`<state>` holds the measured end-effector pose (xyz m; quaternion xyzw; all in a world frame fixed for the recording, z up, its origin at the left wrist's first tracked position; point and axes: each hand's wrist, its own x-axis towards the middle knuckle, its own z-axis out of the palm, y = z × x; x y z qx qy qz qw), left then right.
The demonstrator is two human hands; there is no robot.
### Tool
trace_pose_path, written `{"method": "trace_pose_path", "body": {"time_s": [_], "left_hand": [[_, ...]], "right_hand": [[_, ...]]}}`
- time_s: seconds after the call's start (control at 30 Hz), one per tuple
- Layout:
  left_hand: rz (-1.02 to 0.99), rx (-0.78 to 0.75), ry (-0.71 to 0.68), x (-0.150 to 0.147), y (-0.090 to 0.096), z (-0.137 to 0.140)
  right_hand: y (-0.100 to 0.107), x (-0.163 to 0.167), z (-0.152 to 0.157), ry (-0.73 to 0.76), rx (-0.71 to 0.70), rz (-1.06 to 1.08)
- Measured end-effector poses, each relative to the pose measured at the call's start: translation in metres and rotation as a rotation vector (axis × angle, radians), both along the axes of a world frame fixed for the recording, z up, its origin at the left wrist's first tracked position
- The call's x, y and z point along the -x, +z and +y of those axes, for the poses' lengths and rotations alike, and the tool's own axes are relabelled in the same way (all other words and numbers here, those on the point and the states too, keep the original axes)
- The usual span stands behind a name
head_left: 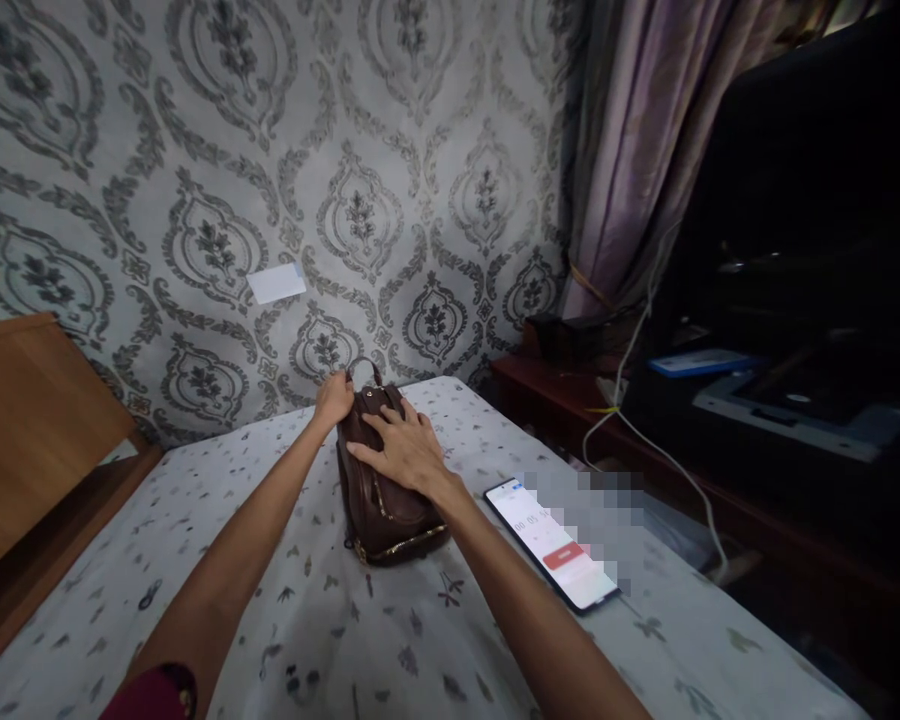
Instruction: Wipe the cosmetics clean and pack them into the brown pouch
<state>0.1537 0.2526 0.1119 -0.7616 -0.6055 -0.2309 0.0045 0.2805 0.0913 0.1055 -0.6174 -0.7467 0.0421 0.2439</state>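
A small dark brown leather-look backpack (406, 505) lies on the patterned white sheet, its loop handle (365, 362) pointing away from me. Gold-coloured zips run along its near edge and across its front pocket. My left hand (335, 398) is closed at the top left corner of the bag, close to the base of the handle; its fingertips are partly hidden. Spread flat over the front of the bag, my right hand (405, 450) presses on it with the fingers apart.
Right of the bag lies a phone (551, 550) with a lit timer screen, partly pixelated. A wooden panel (37, 430) stands at the left. Beyond the bed's right edge are a white cable (667, 455), a dark red shelf (525, 385) and a large black screen (802, 200). Patterned wallpaper (420, 200) rises behind.
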Motion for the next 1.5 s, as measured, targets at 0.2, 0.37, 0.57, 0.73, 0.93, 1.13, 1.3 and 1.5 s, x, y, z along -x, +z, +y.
{"method": "trace_pose_path", "body": {"time_s": [0.2, 0.37, 0.57, 0.73, 0.93, 1.13, 1.3, 1.5], "left_hand": [[0.034, -0.031, 0.040, -0.009, -0.003, -0.012], [0.010, -0.048, 0.027, -0.010, -0.005, -0.012], [-0.088, -0.065, -0.019, -0.002, -0.008, -0.006], [-0.199, -0.026, -0.019, 0.008, -0.009, 0.002], [-0.292, 0.043, -0.059, 0.013, -0.007, 0.006], [-0.306, 0.100, -0.127, 0.015, -0.003, 0.006], [-0.313, 0.140, -0.165, 0.004, 0.003, 0.014], [-0.382, 0.221, -0.267, -0.018, -0.002, 0.026]], "right_hand": [[-0.002, -0.001, 0.002, 0.016, 0.011, -0.008], [-0.004, -0.002, 0.002, 0.035, -0.014, -0.011], [-0.004, -0.004, 0.002, 0.034, 0.004, -0.006], [-0.004, -0.004, 0.002, 0.028, -0.015, 0.017], [-0.007, -0.004, 0.004, 0.024, -0.030, 0.026], [-0.006, -0.004, 0.001, 0.035, -0.039, 0.009], [-0.006, -0.004, 0.001, 0.036, -0.042, 0.008], [-0.005, -0.005, -0.001, 0.039, -0.047, 0.006]]}}
